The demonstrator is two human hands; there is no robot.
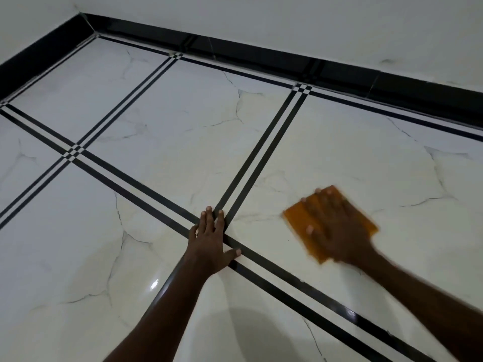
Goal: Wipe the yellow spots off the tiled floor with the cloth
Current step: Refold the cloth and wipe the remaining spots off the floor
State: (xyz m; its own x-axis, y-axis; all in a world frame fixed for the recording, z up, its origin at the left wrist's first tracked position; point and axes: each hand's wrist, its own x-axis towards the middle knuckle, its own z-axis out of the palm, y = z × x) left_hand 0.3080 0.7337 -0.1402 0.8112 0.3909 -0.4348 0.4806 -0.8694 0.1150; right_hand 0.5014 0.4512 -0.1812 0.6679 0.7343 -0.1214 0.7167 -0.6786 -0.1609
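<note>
- Right hand [337,226] lies palm-down on the orange cloth [300,218], fingers spread flat across it and pressing it to the floor — not curled round it; both hand and cloth are blurred.
- On my screen the cloth sits folded into a rough rectangle on the glossy white marble-look tile [366,158] at the right, just beside the crossing of the black double stripes [264,158].
- Left hand [211,241] is open and empty, laid flat on the floor with fingers splayed — its fingertips reach onto that stripe crossing, and its thumb points toward the cloth.
- I see the two hands near each other but apart, with bare tile between them.
- Both forearms come in from the bottom edge, the right one smeared.
- Yellow spots: I cannot pick any out on the tiles; anything under the cloth is hidden from me.
- Beyond the tiles a black skirting band [261,61] runs along the foot of a white wall [287,19], meeting a second wall in the upper-left corner.
- Near the left forearm a small bright glint [154,284] shows on the tile.
</note>
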